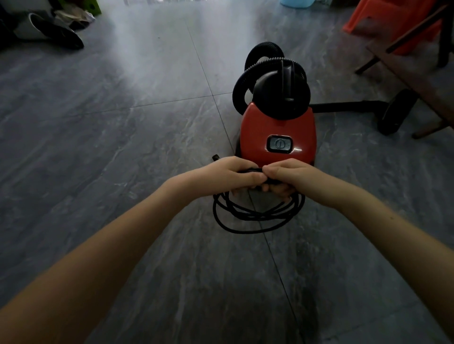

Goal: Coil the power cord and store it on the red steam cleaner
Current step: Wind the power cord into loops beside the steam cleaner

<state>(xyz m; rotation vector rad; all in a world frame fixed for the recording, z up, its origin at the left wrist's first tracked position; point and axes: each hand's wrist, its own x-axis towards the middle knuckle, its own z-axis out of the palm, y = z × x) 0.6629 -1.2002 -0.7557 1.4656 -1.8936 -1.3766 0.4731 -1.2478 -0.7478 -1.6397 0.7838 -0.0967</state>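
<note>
Steam cleaner (277, 127): red body, black dome top, grey-framed switch panel (279, 144) with a round dark button. Ribbed hose (258, 63): black, fine ridged pattern. Power cord (255, 216): black, plain. Wand (348, 106): black. Floor (122, 122): grey tiles, marbled with pale streaks, thin light grout lines. Plastic stool (383, 17): orange-red. Basin (296, 3): light blue

The steam cleaner (277, 132) stands on the tiled floor (122, 147), right of centre. Its hose (242, 86) loops over its far end, and a wand (348, 107) runs off to the right toward a chair (417, 81). Just before the cleaner, the left hand (231, 175) and right hand (290, 176) meet side by side, closed around the power cord (255, 216), whose coils hang below them. Shoes (54, 32) lie far left, behind.
</note>
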